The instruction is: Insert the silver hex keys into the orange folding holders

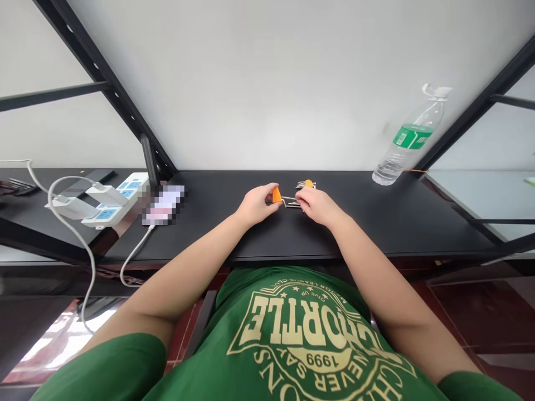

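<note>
My left hand [257,205] is closed, thumb and fingers pinching a small orange plastic hex key holder [276,195]. A thin bent metal hex key [288,199] spans the gap between the holder and my right hand [320,205]. The fingers of my right hand are pinched on its far end and partly cover it. Under and beside the right fingertips lie more metal keys [293,205] on the black desk. Just beyond that hand sits a second orange piece [309,183] with several metal rods [301,185] next to it, partly hidden.
A clear water bottle [412,136] with a green label stands at the desk's back right. On the left lie a phone [164,205] on a white cable and a white power strip [119,200] with chargers. Black metal frames [112,89] flank the black desk [209,189].
</note>
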Available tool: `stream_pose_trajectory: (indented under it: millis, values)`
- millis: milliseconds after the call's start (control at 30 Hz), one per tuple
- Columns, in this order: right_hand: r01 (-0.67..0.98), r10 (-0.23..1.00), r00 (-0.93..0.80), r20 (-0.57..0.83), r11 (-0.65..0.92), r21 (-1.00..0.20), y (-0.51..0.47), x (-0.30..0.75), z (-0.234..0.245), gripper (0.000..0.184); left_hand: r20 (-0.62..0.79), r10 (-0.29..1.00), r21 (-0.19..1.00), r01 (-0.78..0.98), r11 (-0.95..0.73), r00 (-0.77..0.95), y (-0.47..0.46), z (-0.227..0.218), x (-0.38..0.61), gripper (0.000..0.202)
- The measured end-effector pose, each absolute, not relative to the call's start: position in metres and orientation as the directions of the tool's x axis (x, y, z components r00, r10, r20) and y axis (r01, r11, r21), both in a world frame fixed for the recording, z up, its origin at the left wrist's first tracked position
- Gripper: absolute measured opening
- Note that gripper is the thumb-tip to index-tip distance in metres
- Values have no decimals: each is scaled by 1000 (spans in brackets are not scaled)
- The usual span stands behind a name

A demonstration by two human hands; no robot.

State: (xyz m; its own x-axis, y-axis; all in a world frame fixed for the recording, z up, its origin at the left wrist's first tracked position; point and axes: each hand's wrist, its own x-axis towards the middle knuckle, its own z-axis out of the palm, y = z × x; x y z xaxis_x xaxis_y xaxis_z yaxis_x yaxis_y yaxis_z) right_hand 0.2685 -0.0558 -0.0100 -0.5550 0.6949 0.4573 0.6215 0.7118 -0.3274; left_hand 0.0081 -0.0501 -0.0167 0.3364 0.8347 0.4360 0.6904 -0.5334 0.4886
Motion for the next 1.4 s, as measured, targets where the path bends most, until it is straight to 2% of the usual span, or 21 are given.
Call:
stream_pose_trajectory:
  millis: [100,267,367,500,700,867,1000,1100,1400]
  values:
    - [644,698,-561,445,706,-295,-57,268,-9,20,426,835,471,703,-533,347,-51,-17,7,57]
    - [661,676,-584,448,717,-221,-58,266,-8,26,427,812,353,754,-554,397,-52,-17,5,54]
    - [628,649,-596,473,743,-229,-59,266,-8,27,428,794,322,748,-581,432,-53,-17,4,53]
    - [549,644,-582,496,762,-344,-60,259,-9,24,434,777,328,724,-607,456,-53,-17,5,53]
    - [375,739,-469,484,662,-649,-59,241,-14,8,449,743,266,720,-641,496,-54,-14,7,49]
    - [297,759,-488,430,608,-736,-60,235,-15,5,442,711,239,693,-680,546,-64,-8,16,37]
    - [160,846,-408,343,436,-886,-60,241,-15,18,496,739,295,712,-638,457,-63,-9,16,42]
    - [133,888,-387,248,320,-938,-59,247,-15,25,512,755,350,703,-619,410,-59,-11,11,47]
    - [144,883,-381,273,348,-926,-62,238,-23,29,478,809,503,649,-572,342,-63,-12,11,49]
